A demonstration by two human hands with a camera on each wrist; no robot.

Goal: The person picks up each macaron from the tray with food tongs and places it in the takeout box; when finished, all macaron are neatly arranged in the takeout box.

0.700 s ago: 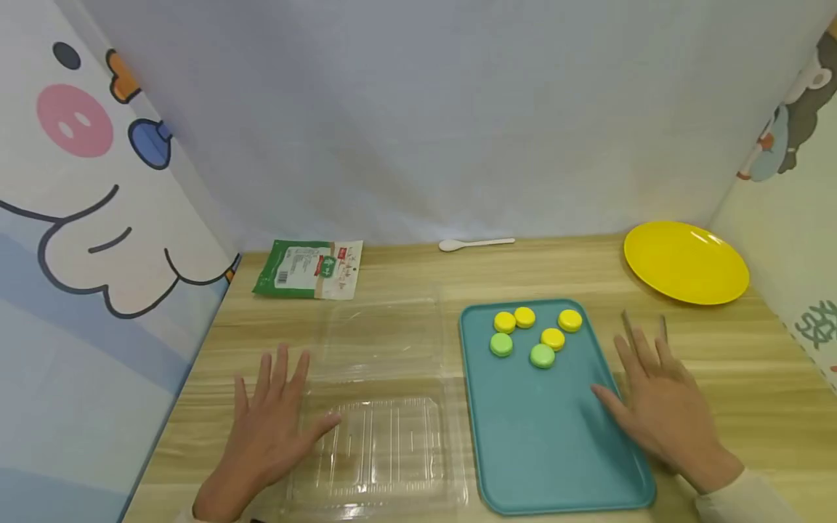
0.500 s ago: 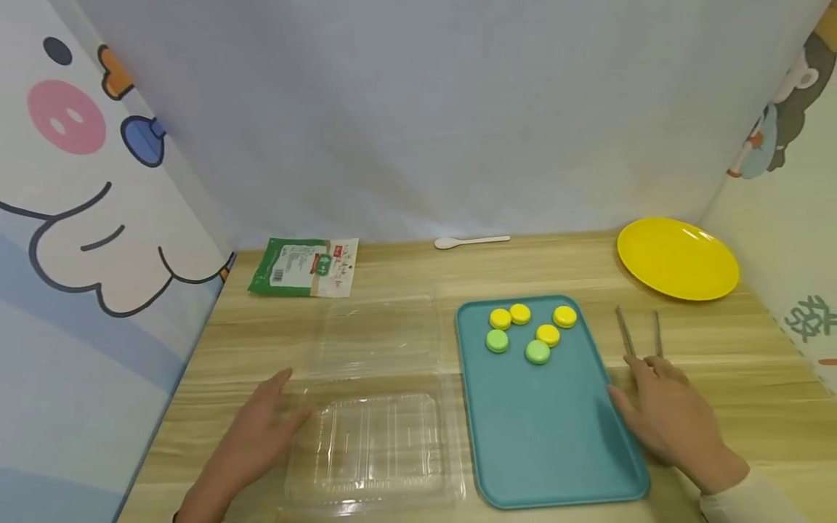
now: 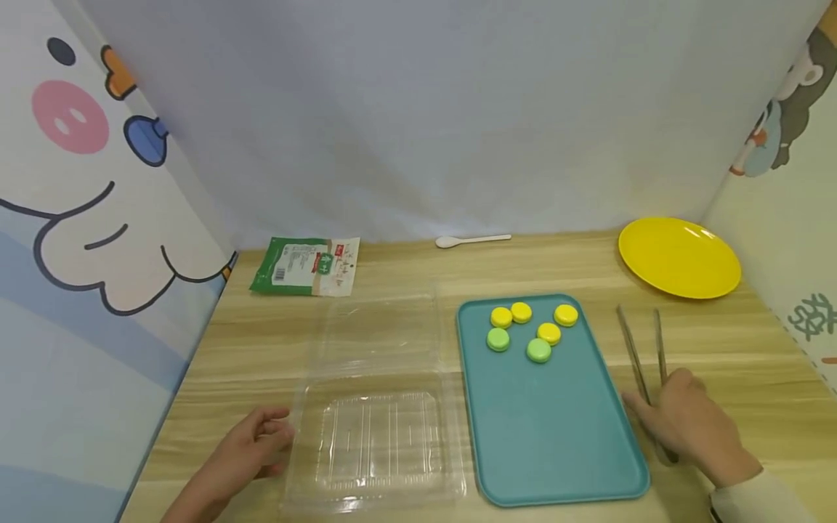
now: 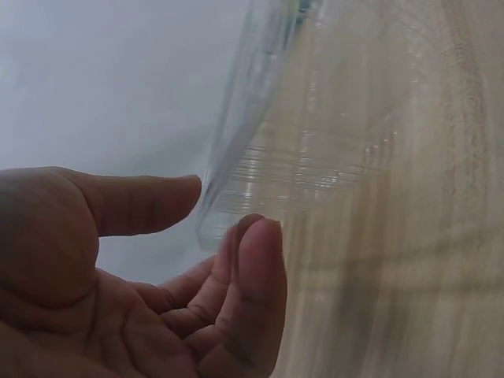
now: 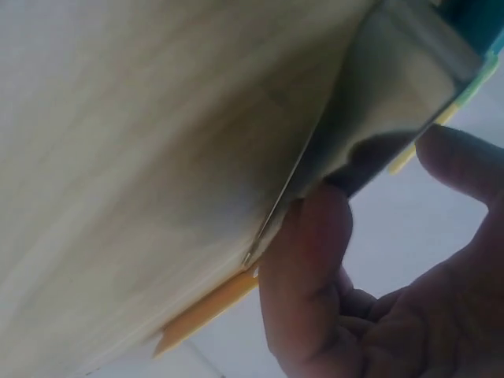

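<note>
Beside the left edge of a clear, hinged plastic container, which stands with its lid laid back, is my left hand. In the left wrist view its thumb and loosely bent fingers stand apart around the container's corner. On the wooden table my right hand has its thumb and curled fingers on either side of metal tongs, touching the metal in the right wrist view. The tong tips point away, spread apart. Between the hands lies a teal tray with several yellow macarons and two green macarons at its far end.
A yellow plate sits at the back right. Along the back edge are a white spoon and a green and white packet. A pale cloth hangs behind the table, with cartoon-printed panels at both sides.
My left hand has drawn back toward me, its spread fingers now bent at the container's edge. My right hand has moved slightly down and right onto the tongs, fingers curling. The tongs lie unmoved.
</note>
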